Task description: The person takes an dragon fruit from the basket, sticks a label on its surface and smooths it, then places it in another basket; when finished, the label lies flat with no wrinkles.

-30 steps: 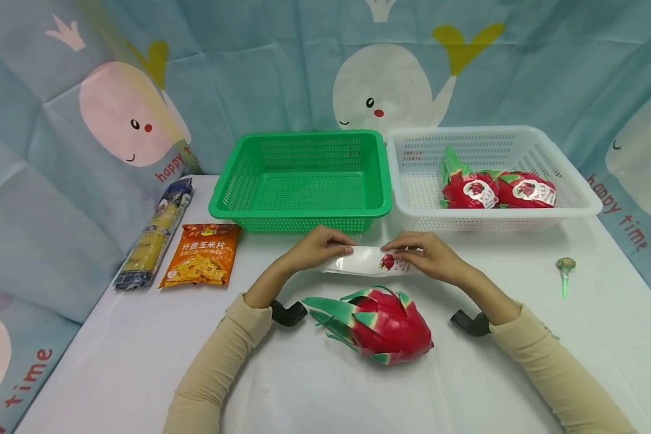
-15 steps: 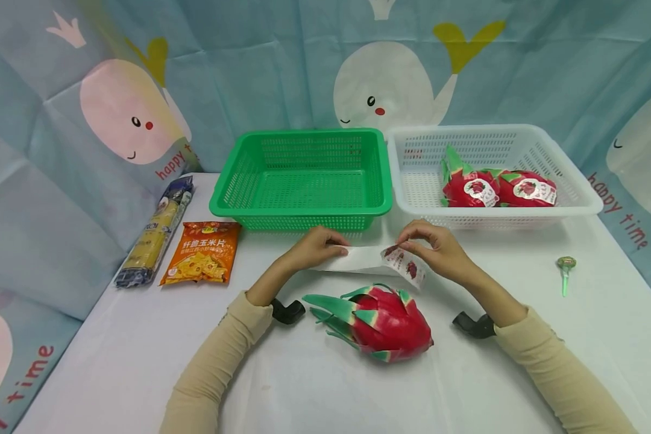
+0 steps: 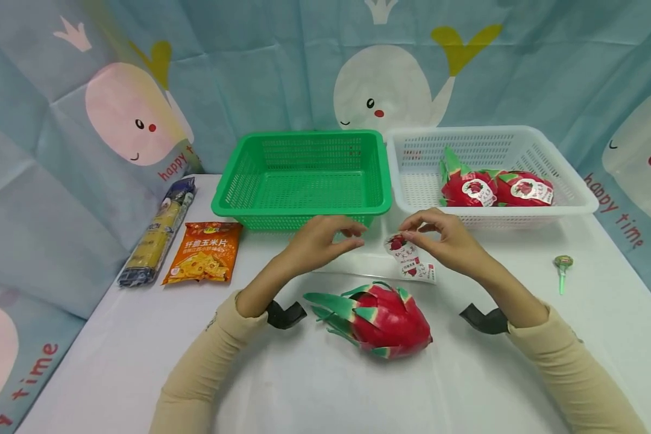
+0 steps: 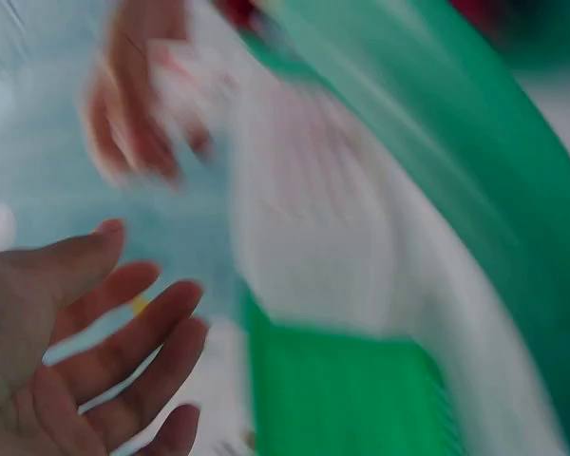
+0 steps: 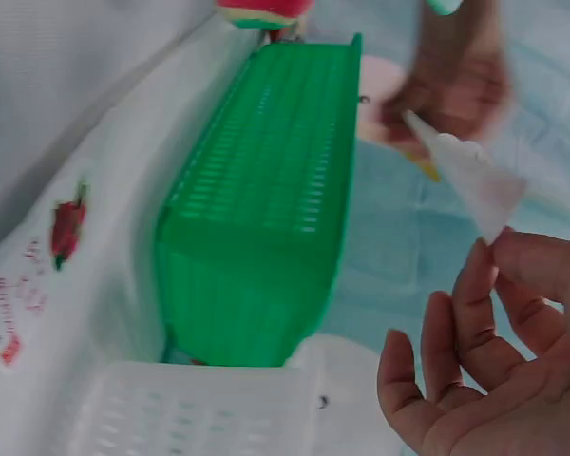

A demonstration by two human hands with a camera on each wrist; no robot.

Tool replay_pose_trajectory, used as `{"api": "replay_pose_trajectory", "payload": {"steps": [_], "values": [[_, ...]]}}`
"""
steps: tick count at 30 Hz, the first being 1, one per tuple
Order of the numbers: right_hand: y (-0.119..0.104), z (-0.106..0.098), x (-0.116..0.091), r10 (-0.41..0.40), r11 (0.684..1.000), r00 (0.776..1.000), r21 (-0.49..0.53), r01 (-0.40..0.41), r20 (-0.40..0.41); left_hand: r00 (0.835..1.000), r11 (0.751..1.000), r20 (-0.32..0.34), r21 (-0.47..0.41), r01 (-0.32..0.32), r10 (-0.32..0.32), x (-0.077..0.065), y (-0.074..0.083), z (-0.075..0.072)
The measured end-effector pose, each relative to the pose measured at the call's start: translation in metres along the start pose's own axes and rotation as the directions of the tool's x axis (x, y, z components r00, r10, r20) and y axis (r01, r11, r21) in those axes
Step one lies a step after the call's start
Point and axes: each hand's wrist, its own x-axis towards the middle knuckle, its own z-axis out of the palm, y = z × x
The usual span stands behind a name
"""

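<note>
My right hand (image 3: 447, 242) pinches a white sticker (image 3: 404, 253) with a red dragon fruit print between thumb and forefinger. In the right wrist view the sticker (image 5: 477, 185) stands up from the fingertips, seen edge-on. Under it on the table lies a long white backing strip (image 3: 352, 264), another printed label at its right end. My left hand (image 3: 325, 242) hovers over the strip's left part with nothing between its fingers; the left wrist view shows this hand (image 4: 104, 351) with fingers spread. A red dragon fruit (image 3: 393, 322) with green leaf tips lies nearer to me, below both hands.
Behind the hands stand a green basket (image 3: 304, 213) and a white basket (image 3: 493, 212), the latter holding two labelled dragon fruits (image 3: 469, 190). At left lie an orange snack bag (image 3: 203, 253) and a long yellow-and-blue package (image 3: 157, 232). A lollipop (image 3: 563, 271) lies at right.
The right hand has peeled the sticker up and lifted it off the strip. My left hand has let go of the strip and risen; the strip now lies on the table.
</note>
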Motion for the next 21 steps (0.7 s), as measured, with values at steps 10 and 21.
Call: {"api": "replay_pose_trajectory", "payload": {"steps": [10,21], "values": [[-0.021,0.007,-0.005,-0.061,0.998,0.998,-0.027,0.061,-0.010,0.999,1.000,-0.047,-0.014,-0.006,0.006,0.011,0.055,0.001],[-0.032,0.011,-0.046,0.197,0.979,0.971,0.080,-0.187,-0.139,0.987,0.924,-0.096,-0.374,0.085,-0.130,-0.008,0.056,0.011]]}}
